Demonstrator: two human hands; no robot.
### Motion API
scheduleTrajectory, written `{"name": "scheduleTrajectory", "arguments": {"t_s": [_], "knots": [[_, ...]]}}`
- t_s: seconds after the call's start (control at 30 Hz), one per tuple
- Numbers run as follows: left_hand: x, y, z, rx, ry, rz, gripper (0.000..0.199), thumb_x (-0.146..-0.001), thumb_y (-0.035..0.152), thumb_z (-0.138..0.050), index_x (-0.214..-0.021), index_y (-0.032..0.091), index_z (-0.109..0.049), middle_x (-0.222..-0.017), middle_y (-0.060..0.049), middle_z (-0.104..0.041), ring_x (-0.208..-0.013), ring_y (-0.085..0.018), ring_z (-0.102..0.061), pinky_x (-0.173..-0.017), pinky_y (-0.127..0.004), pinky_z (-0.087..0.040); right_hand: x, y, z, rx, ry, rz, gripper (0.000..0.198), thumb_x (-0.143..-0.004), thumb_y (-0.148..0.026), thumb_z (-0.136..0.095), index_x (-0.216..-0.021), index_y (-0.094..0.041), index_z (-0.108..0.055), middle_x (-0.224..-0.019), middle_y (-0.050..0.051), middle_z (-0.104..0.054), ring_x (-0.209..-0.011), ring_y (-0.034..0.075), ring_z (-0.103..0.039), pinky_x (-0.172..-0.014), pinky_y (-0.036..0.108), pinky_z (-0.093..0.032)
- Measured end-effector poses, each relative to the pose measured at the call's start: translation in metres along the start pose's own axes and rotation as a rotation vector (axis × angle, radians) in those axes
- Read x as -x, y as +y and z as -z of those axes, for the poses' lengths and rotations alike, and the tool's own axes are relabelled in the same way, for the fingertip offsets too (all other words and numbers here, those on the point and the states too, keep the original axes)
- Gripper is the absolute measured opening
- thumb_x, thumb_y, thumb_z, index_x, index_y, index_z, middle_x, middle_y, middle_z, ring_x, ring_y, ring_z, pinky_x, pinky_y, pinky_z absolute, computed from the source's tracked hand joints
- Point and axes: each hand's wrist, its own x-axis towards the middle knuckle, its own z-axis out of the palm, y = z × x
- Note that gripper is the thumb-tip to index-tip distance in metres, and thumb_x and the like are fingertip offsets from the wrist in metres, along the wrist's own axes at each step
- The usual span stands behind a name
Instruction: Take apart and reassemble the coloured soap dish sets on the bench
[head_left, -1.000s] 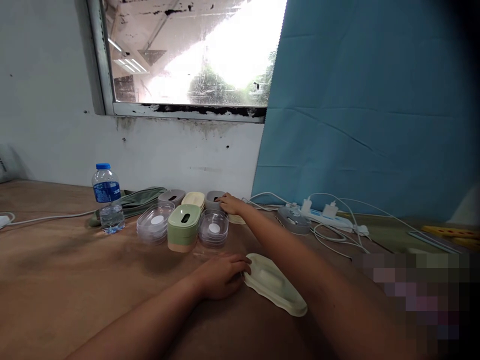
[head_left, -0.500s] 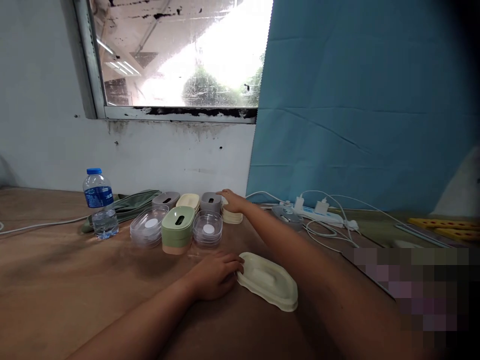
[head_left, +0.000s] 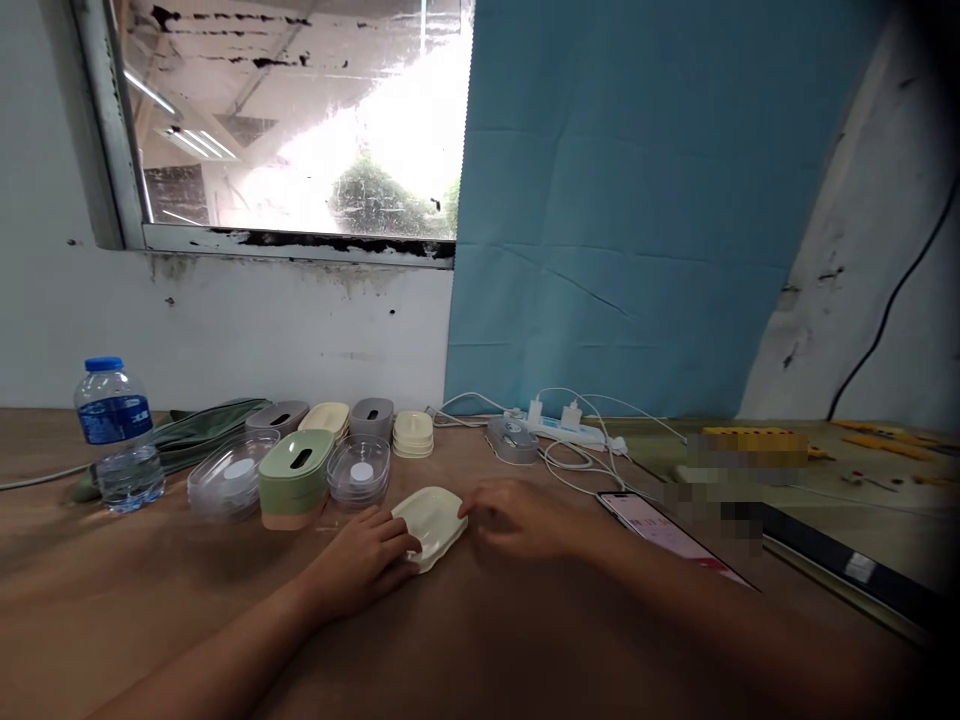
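A cream plastic lid [head_left: 431, 518] with rounded corners lies on the brown tabletop between my two hands. My left hand [head_left: 367, 552] grips its left edge, fingers curled over the rim and thumb low at the front. At the opposite edge, my right hand [head_left: 517, 518] has its thumb and fingertips closed on the rim. Just behind are a stack of small cream lids [head_left: 413, 434], a stack of clear lids [head_left: 359, 470], a green slotted container [head_left: 297, 475] and a grey slotted container [head_left: 372, 418].
Larger clear lids [head_left: 229, 480] and a water bottle [head_left: 120, 440] stand at the left, by a dark green bag [head_left: 210, 430]. On the right lie a grey lidded item [head_left: 512, 440], a power strip [head_left: 574, 432] with white cables, and a phone [head_left: 675, 538].
My right hand has come back from the small cream lid stack to the larger lid's right edge. The lid now lies turned between both hands. The view has swung right.
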Motion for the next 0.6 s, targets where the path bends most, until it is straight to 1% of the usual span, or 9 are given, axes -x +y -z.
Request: {"name": "scheduleTrajectory", "arguments": {"t_s": [0.07,0.13,0.2,0.27,0.33,0.4,0.43,0.5,0.6], "knots": [[0.0,0.0,0.0,0.045,0.0,0.041,0.02,-0.085,0.026,-0.039,-0.099,0.021,-0.053,-0.091,-0.003,-0.058,-0.083,-0.017,-0.05,-0.073,-0.029,-0.038,0.004,-0.011,-0.022,-0.095,0.004,0.031,0.041,-0.066,-0.017,-0.055,-0.107,-0.019,-0.054,-0.104,0.006,-0.057,-0.093,0.018,-0.054,-0.082,0.027,-0.041],[0.002,0.001,0.001,0.126,-0.009,0.05,0.02,-0.084,0.022,-0.038,-0.101,0.021,-0.05,-0.096,-0.004,-0.056,-0.086,-0.016,-0.05,-0.075,-0.027,-0.04,0.0,-0.02,-0.046,-0.144,0.046,-0.001,0.045,-0.066,-0.022,-0.058,-0.111,-0.019,-0.05,-0.109,0.007,-0.052,-0.095,0.019,-0.052,-0.084,0.029,-0.041],[0.003,0.002,0.003,0.196,-0.026,0.013,0.022,-0.083,0.017,-0.038,-0.103,0.021,-0.048,-0.102,-0.004,-0.053,-0.09,-0.014,-0.051,-0.078,-0.024,-0.041,-0.009,-0.025,-0.066,-0.163,0.128,-0.067,0.042,-0.067,-0.026,-0.059,-0.107,-0.017,-0.05,-0.104,0.008,-0.052,-0.095,0.02,-0.05,-0.085,0.031,-0.04],[0.003,0.002,0.004,0.189,-0.027,-0.04,0.027,-0.08,0.013,-0.039,-0.104,0.021,-0.047,-0.106,-0.004,-0.051,-0.091,-0.014,-0.05,-0.08,-0.024,-0.041,-0.017,-0.023,-0.08,-0.186,0.183,-0.128,0.034,-0.071,-0.028,-0.057,-0.103,-0.018,-0.051,-0.099,0.007,-0.052,-0.091,0.019,-0.05,-0.081,0.031,-0.042],[0.004,0.001,0.004,0.087,0.008,-0.073,0.03,-0.078,0.012,-0.04,-0.105,0.02,-0.048,-0.106,-0.005,-0.052,-0.091,-0.015,-0.05,-0.08,-0.027,-0.041,-0.021,-0.012,-0.086,-0.202,0.208,-0.19,0.026,-0.075,-0.028,-0.054,-0.1,-0.02,-0.053,-0.096,0.006,-0.052,-0.085,0.018,-0.052,-0.076,0.029,-0.043],[0.004,-0.003,0.003,-0.047,0.084,-0.057,0.028,-0.078,0.013,-0.04,-0.102,0.02,-0.051,-0.102,-0.006,-0.054,-0.09,-0.018,-0.049,-0.082,-0.032,-0.039,-0.02,0.003,-0.087,-0.197,0.232,-0.245,0.021,-0.077,-0.027,-0.052,-0.097,-0.023,-0.055,-0.094,0.005,-0.052,-0.082,0.018,-0.053,-0.074,0.03,-0.044],[0.005,-0.005,0.002,-0.108,0.133,-0.028,0.026,-0.078,0.014,-0.04,-0.099,0.02,-0.053,-0.101,-0.006,-0.055,-0.091,-0.019,-0.049,-0.084,-0.034,-0.038,-0.019,0.012,-0.086,-0.191,0.25,-0.265,0.019,-0.077,-0.027,-0.052,-0.095,-0.024,-0.056,-0.093,0.005,-0.052,-0.082,0.018,-0.053,-0.074,0.03,-0.043],[0.006,-0.011,0.002,-0.204,0.239,0.06,0.023,-0.08,0.015,-0.039,-0.095,0.021,-0.056,-0.101,-0.006,-0.056,-0.097,-0.021,-0.048,-0.088,-0.038,-0.034,-0.016,0.028,-0.085,-0.18,0.334,-0.3,0.014,-0.077,-0.026,-0.051,-0.09,-0.024,-0.057,-0.091,0.006,-0.052,-0.082,0.019,-0.053,-0.074,0.032,-0.044],[0.006,-0.021,0.001,-0.309,0.361,0.204,0.027,-0.077,0.014,-0.043,-0.097,0.023,-0.057,-0.109,-0.006,-0.054,-0.109,-0.025,-0.042,-0.094,-0.043,-0.029,-0.016,0.045,-0.084,-0.159,0.517,-0.349,0.011,-0.08,-0.026,-0.046,-0.087,-0.023,-0.054,-0.089,0.006,-0.052,-0.083,0.02,-0.052,-0.074,0.034,-0.044]]}}
